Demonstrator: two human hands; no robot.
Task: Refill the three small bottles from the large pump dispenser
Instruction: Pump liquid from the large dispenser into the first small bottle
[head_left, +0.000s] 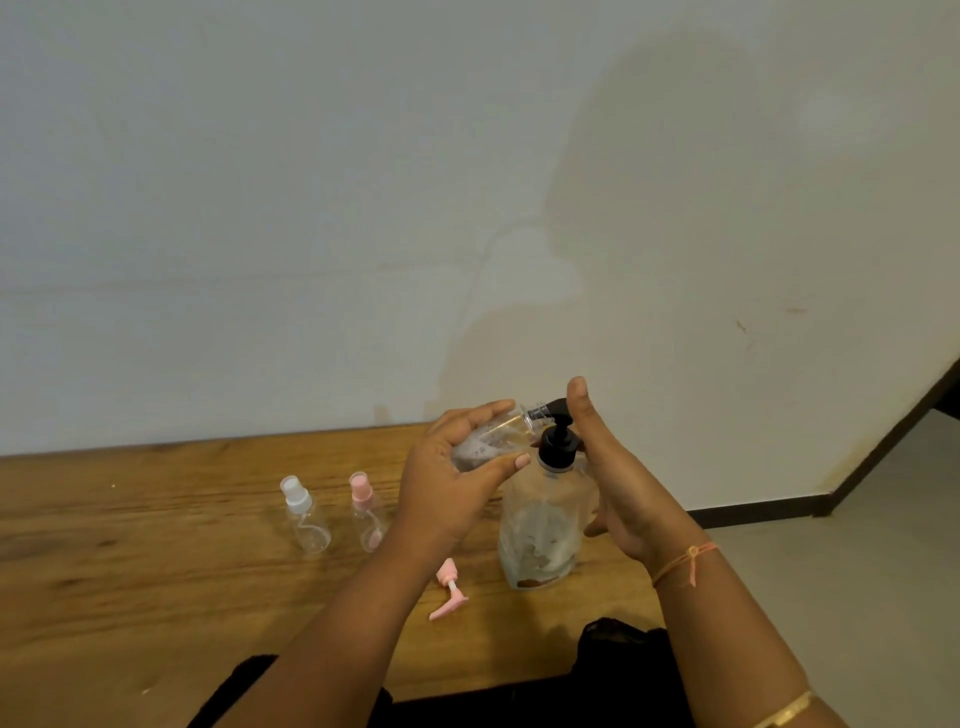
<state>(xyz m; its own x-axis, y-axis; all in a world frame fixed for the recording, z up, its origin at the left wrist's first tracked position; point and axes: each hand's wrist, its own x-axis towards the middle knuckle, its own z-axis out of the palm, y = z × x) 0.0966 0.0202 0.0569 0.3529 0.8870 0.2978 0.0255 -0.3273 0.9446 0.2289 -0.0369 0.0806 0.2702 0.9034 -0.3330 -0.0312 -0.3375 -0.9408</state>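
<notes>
Nearest the camera, dark cloth lies along the near edge of the wooden surface, and both forearms reach over it. The right wrist wears a gold bangle and, further up, a thread bracelet. A loose pink pump head lies on its side on the surface between the two arms, just in front of the large pump dispenser, which stands upright and looks mostly empty, with a brown residue at its base.

The left hand grips a small bottle, its fingers curled round the clear body, and holds it tipped sideways with its open neck against the spout of the black pump. This hand hides much of the bottle. The right hand stands on the other side, fingers straight and pointing up, its palm edge against the pump's top; whether it presses down I cannot tell.

To the left, well apart from the dispenser, a white-capped bottle and a pink-capped bottle stand upright side by side, the pink one partly behind the left hand.

Beyond rises a pale wall, with a dark skirting board and grey floor at right.
</notes>
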